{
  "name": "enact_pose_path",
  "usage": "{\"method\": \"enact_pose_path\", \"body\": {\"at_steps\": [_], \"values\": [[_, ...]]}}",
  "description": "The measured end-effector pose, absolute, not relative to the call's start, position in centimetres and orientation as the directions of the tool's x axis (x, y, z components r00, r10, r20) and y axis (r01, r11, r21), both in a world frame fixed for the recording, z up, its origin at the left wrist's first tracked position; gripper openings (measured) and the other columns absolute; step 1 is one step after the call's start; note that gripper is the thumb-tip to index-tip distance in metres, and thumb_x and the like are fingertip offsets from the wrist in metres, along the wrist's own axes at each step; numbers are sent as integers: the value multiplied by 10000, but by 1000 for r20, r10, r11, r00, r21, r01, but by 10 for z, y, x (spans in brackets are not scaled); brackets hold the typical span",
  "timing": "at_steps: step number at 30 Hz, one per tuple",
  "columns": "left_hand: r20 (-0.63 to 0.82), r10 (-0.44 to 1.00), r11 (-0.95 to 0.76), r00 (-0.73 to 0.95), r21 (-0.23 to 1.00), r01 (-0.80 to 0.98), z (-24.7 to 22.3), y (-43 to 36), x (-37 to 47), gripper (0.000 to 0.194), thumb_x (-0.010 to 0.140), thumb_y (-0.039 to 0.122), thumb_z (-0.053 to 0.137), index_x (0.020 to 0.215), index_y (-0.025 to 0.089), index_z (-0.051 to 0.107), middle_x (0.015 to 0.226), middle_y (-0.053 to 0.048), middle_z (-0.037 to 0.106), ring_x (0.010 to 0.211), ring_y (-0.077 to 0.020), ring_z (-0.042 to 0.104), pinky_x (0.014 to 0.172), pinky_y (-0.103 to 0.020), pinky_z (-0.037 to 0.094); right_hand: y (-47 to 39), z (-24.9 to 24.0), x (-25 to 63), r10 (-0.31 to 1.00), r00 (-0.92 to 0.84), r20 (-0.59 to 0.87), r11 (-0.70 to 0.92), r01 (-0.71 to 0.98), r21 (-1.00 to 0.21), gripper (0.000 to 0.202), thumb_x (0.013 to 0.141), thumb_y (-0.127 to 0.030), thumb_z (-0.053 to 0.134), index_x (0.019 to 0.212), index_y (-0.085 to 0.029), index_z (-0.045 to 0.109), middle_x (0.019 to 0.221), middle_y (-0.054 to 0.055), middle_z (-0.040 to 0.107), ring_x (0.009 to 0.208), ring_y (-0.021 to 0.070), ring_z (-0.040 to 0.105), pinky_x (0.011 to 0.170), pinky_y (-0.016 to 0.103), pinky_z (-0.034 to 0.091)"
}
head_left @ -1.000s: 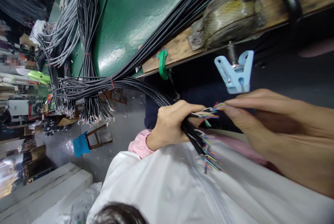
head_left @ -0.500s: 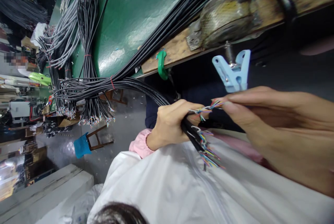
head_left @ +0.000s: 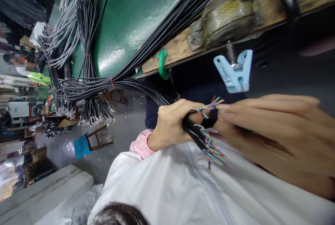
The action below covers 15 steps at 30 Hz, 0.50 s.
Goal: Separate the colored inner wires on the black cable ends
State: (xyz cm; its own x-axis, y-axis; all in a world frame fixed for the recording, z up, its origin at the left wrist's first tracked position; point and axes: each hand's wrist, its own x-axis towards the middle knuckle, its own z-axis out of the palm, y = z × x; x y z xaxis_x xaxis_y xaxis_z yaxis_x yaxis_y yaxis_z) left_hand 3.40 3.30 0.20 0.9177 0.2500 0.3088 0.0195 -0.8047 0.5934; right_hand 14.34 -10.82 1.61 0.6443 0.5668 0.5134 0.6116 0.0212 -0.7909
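Observation:
My left hand (head_left: 171, 120) is closed around a bundle of black cables (head_left: 193, 132). Out of their stripped ends fan thin coloured wires (head_left: 213, 153). One cable's coloured wires (head_left: 208, 107) stand apart from the rest, above my left thumb and pointing right. My right hand (head_left: 272, 137), partly smeared by motion, has its thumb and fingers pressed together at the tips of these wires. Just above hangs a light blue clip-shaped part (head_left: 234, 73) on a metal shaft. The rest of the cables run back to the green table (head_left: 125, 15).
A tape-wrapped device (head_left: 227, 12) sits on the wooden board (head_left: 178, 45) along the table edge, beside a green clamp-like piece (head_left: 162, 65). Bundled black cables (head_left: 87, 36) and grey cables (head_left: 70, 19) lie at the left. A blue-seated stool (head_left: 82, 145) stands on the floor.
My right hand has shifted slightly left and its fingers have curled. The coloured wire tips, earlier stretched out in its pinch, now spread above the fingertips. My left hand keeps its hold.

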Motion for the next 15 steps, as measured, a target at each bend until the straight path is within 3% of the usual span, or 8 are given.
{"method": "enact_pose_path", "body": {"at_steps": [3, 6, 9, 12, 15], "values": [[324, 236, -808, 916, 589, 0, 2, 33, 35, 328, 1046, 218, 436, 990, 134, 748, 814, -36, 745, 715, -85, 675, 705, -185, 559, -110, 16, 148, 583, 447, 679, 162, 755, -635, 134, 920, -248, 688, 971, -372, 679, 892, -43, 788, 830, 183, 765, 689, 340, 635], [315, 248, -806, 916, 591, 15, 2, 33, 35, 322, 1046, 269, 464, 1014, 128, 751, 822, -47, 750, 703, -93, 670, 694, -200, 563, -103, 8, 142, 440, 625, 645, 53, 699, -713, 130, 900, -197, 695, 882, -324, 675, 783, -6, 753, 690, 163, 711, 482, 287, 501], [349, 269, -792, 898, 611, 0, 4, 32, 36, 348, 1056, 273, 438, 983, 131, 747, 797, -37, 745, 686, -85, 660, 667, -191, 545, -94, 0, 135, 242, 798, 552, 36, 561, -827, 90, 884, -228, 720, 827, -290, 691, 735, 26, 713, 605, 150, 630, 440, 281, 398], [371, 254, -787, 893, 617, -32, 6, 33, 37, 338, 1058, 258, 431, 974, 140, 736, 805, -25, 750, 690, -77, 661, 665, -180, 535, -89, 3, 135, 288, 818, 498, 133, 480, -867, 76, 887, -286, 733, 825, -282, 688, 721, 18, 703, 608, 152, 632, 508, 301, 472], [363, 231, -758, 902, 648, -67, 10, 35, 37, 305, 1049, 223, 443, 984, 139, 729, 848, -27, 766, 728, -77, 681, 695, -183, 547, -87, 11, 139, 397, 833, 387, 105, 377, -920, 117, 883, -246, 725, 778, -272, 680, 708, 8, 703, 597, 143, 637, 515, 291, 496]]}}
